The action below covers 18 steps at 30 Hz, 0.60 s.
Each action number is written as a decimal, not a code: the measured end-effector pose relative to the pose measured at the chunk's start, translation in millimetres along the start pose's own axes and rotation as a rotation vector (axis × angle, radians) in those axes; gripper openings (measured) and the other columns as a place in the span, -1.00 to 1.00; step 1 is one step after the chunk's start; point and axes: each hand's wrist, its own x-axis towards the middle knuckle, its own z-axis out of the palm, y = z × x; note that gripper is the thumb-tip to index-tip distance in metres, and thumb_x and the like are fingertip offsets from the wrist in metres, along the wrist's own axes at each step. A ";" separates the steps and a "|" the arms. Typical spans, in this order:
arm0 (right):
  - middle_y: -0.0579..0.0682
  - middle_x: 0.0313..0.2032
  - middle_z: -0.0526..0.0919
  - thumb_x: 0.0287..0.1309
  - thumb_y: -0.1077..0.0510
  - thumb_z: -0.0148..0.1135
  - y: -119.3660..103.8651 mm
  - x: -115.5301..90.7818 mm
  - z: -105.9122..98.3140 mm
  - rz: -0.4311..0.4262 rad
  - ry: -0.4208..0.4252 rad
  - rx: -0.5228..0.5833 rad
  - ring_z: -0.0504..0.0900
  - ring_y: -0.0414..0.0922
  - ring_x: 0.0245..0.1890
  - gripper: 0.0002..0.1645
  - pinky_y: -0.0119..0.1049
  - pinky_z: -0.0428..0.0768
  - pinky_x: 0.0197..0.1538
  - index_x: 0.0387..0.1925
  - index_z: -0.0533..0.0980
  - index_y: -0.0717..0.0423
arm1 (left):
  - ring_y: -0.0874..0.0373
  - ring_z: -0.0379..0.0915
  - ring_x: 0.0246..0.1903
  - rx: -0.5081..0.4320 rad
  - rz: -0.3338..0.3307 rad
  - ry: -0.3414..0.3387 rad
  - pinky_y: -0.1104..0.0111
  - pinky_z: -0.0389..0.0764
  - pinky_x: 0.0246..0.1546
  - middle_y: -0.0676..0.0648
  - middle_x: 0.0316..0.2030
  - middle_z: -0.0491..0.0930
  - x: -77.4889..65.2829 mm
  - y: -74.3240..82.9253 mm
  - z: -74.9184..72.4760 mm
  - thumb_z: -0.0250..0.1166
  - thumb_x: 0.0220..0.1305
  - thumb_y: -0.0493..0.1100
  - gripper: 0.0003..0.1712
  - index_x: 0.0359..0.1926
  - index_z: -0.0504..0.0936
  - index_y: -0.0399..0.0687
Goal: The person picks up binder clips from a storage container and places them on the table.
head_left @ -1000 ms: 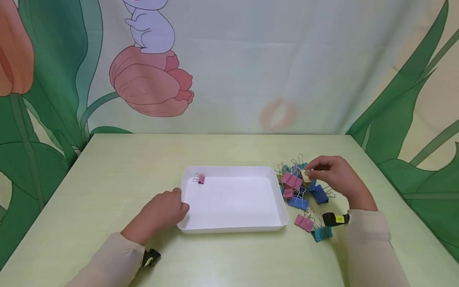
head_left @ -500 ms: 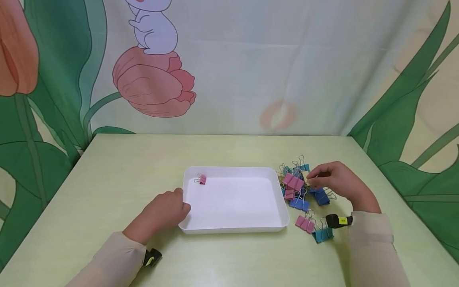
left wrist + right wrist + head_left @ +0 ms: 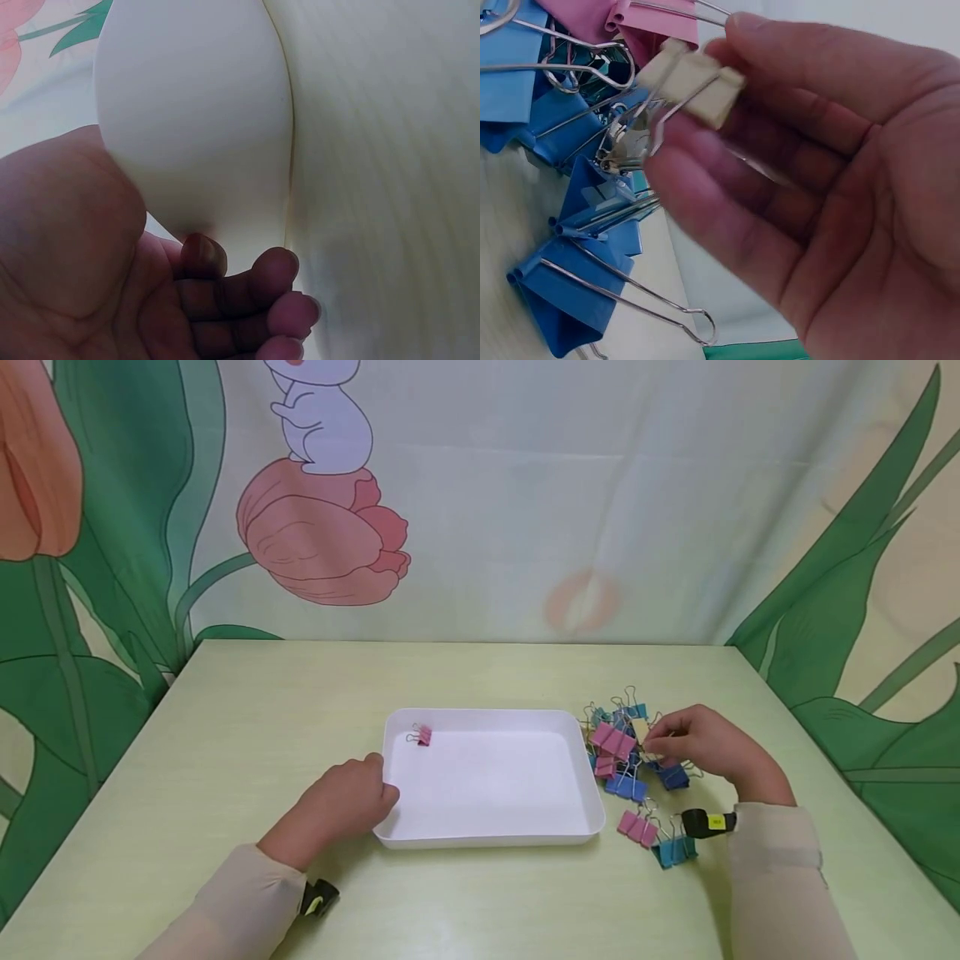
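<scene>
My left hand (image 3: 341, 806) grips the left edge of a white tray (image 3: 491, 839). In the left wrist view, its curled fingers (image 3: 274, 274) lie at the tray's outer wall (image 3: 195, 97). Inside the tray, near its far left corner, lies a small pink binder clip (image 3: 423, 735). My right hand (image 3: 705, 743) is at a pile of binder clips right of the tray. Between its thumb and fingers is a small pale yellow binder clip (image 3: 694, 86), its wire handles against a fingertip. The exact contact is partly blurred.
Blue binder clips (image 3: 626, 787) and pink ones (image 3: 613, 741) are heaped against the tray's right side. Nearer the front, a pink clip (image 3: 637, 828) and a teal clip (image 3: 675, 850) lie apart from the heap. A printed curtain (image 3: 480, 527) hangs behind the table.
My right hand has shifted slightly down and toward the front beside the pile, leaving more of the yellow clip showing. The left hand keeps its grip; the tray stays in place.
</scene>
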 end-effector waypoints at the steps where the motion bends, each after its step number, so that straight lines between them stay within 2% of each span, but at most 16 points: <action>1: 0.07 -0.19 0.68 0.24 -0.02 0.21 0.0 -0.1 -0.3 0.001 0.001 -0.008 0.66 -0.10 -0.31 -0.68 -0.13 0.62 -0.11 -0.17 0.65 0.14 | 0.06 0.26 -0.64 0.001 0.002 0.002 0.32 0.27 -0.58 -0.12 -0.60 0.40 0.0 -0.1 0.1 -0.01 0.25 -0.12 -0.66 -0.22 0.42 -0.39; 4: 0.10 -0.20 0.68 0.25 -0.06 0.20 -0.5 -0.5 -0.9 -0.010 -0.003 -0.021 0.66 -0.09 -0.33 -0.62 -0.17 0.64 -0.17 -0.17 0.64 0.17 | 0.06 0.26 -0.65 0.004 0.007 0.010 0.32 0.27 -0.59 -0.12 -0.61 0.39 -0.2 -0.3 0.2 -0.01 0.24 -0.12 -0.67 -0.25 0.41 -0.38; 9: 0.12 -0.16 0.68 0.25 -0.10 0.19 -2.6 -1.3 -0.2 -0.027 -0.010 -0.021 0.65 -0.07 -0.32 -0.60 -0.17 0.62 -0.17 -0.17 0.65 0.15 | 0.06 0.26 -0.64 0.002 0.001 0.002 0.32 0.27 -0.59 -0.12 -0.60 0.39 -0.6 0.4 -0.7 -0.01 0.24 -0.12 -0.66 -0.22 0.42 -0.39; 18: 0.13 -0.14 0.67 0.28 -0.04 0.17 -2.8 -1.2 0.8 -0.058 -0.001 -0.016 0.64 -0.08 -0.31 -0.64 -0.17 0.61 -0.18 -0.16 0.65 0.16 | 0.05 0.28 -0.63 0.010 -0.007 -0.011 0.32 0.28 -0.57 -0.13 -0.59 0.40 0.3 1.0 -0.6 -0.01 0.26 -0.11 -0.63 -0.18 0.42 -0.41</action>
